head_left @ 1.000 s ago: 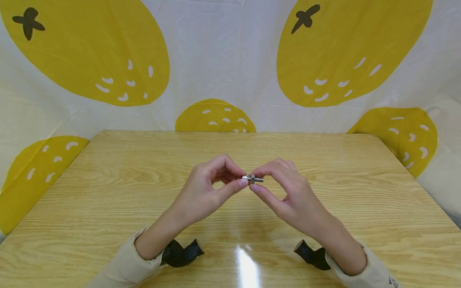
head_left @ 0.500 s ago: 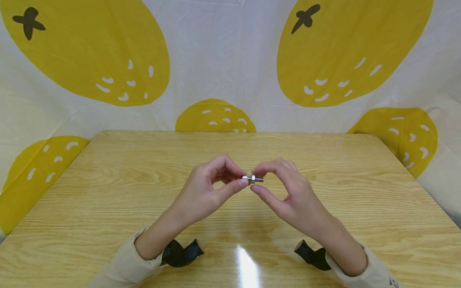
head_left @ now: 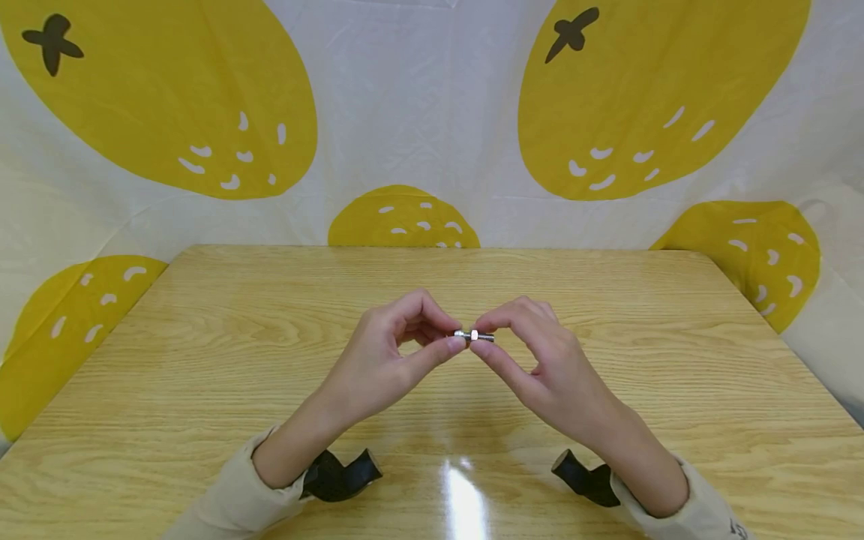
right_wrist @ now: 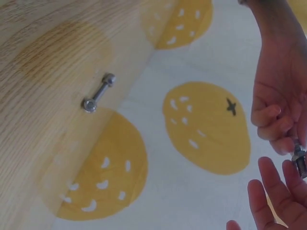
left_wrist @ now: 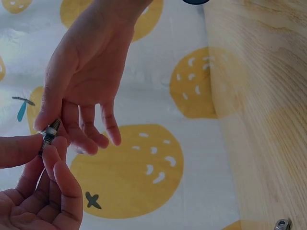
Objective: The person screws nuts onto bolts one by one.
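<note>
Over the middle of the table, a silver bolt (head_left: pixel 487 337) lies roughly level between my two hands. My left hand (head_left: pixel 378 360) pinches its left end between thumb and fingertips, which partly hide that end. A hex nut (head_left: pixel 475 335) sits partway along the bolt, with the threaded end sticking out to the right. My right hand (head_left: pixel 540 356) holds the nut between thumb and index finger. The left wrist view shows the bolt (left_wrist: pixel 51 132) between the fingertips of both hands. At the right edge of the right wrist view, part of the bolt (right_wrist: pixel 301 164) shows by the fingertips.
A wood-grain table (head_left: pixel 236 300) stretches below the hands, backed by a white cloth (head_left: pixel 418 90) with yellow fruit prints. Black curved mounts (head_left: pixel 344 476) stick out under both wrists. The right wrist view includes a metal fitting (right_wrist: pixel 99 92) with two round ends on the wood.
Half a second ago the right thumb and index finger stood apart around the nut; now they have closed in on it. The nut shows a different face. The left hand has stayed still.
</note>
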{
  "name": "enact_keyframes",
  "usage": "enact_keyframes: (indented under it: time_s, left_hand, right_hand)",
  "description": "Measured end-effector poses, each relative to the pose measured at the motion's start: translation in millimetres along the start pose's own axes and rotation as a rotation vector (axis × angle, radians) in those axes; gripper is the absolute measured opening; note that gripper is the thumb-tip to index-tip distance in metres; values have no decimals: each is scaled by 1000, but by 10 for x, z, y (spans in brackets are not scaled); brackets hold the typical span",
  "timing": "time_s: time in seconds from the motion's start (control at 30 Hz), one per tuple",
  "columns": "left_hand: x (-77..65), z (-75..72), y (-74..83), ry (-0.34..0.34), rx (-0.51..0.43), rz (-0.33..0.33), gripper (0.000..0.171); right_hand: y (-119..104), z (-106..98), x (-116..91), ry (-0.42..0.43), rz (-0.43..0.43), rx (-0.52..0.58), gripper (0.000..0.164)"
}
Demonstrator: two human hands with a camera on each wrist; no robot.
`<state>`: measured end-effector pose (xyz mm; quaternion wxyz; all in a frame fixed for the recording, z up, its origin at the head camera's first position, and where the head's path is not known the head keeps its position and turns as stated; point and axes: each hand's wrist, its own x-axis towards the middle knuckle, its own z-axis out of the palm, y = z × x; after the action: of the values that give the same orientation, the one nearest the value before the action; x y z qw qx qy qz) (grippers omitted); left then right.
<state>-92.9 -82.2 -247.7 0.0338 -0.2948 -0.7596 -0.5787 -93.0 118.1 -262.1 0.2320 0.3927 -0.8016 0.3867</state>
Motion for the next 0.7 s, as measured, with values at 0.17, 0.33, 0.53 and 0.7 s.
enact_keyframes:
  time_s: [0.17, 0.33, 0.53, 0.7]
  left_hand:
    - [-1, 1, -5, 1, -3, 0, 9]
    - [-3, 0, -2, 1, -6, -9, 9]
    - [-4, -3, -5, 1, -4, -5, 9]
    - [-3, -4, -9, -2, -6, -3, 9]
  right_hand:
    - [7, 11, -8, 17, -4, -17, 19]
    - [-5, -5, -14, -8, 25, -14, 27]
    - [-28, -21, -5, -29, 45, 0, 34]
    - [-25, -17, 2, -23, 36, -2, 34]
